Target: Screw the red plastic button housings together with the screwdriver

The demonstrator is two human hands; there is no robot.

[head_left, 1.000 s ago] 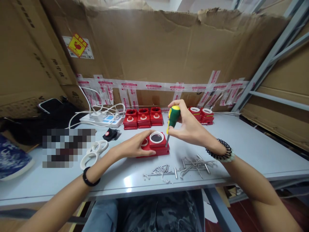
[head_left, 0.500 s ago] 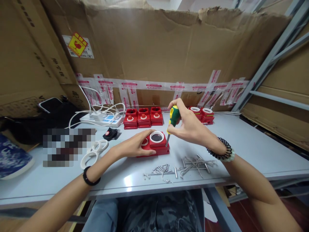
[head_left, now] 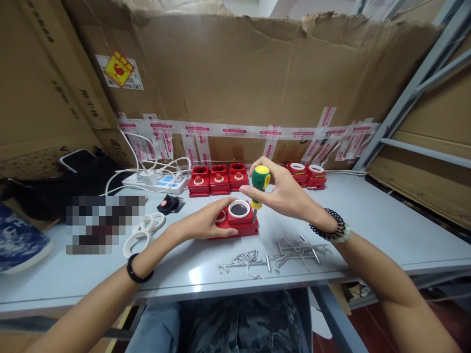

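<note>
My left hand (head_left: 209, 219) is closed around a red housing (head_left: 243, 229) on the table, fingers over its far side and thumb along its near side. A white ring (head_left: 239, 209) with a dark centre sits on top of this housing. In my right hand (head_left: 283, 189) is a screwdriver (head_left: 261, 179) with a green and yellow handle, thumb stretched along its near side. It stands nearly upright, its tip at the housing's right end; whether a screw is under the tip is too small to tell. Loose screws (head_left: 246, 256) lie in front of the housing.
Red housings (head_left: 219, 180) stand in a row behind, and more red housings with white rings (head_left: 315, 176) at the back right. Metal T-shaped pieces (head_left: 300, 250) lie right of the screws. White rings (head_left: 137, 242), a black part (head_left: 169, 203) and a power strip (head_left: 158, 181) are at left.
The screwdriver's handle has swung left to a more upright position, and my right hand has moved left with its fingers looser. My left hand and the red housing have stayed in place.
</note>
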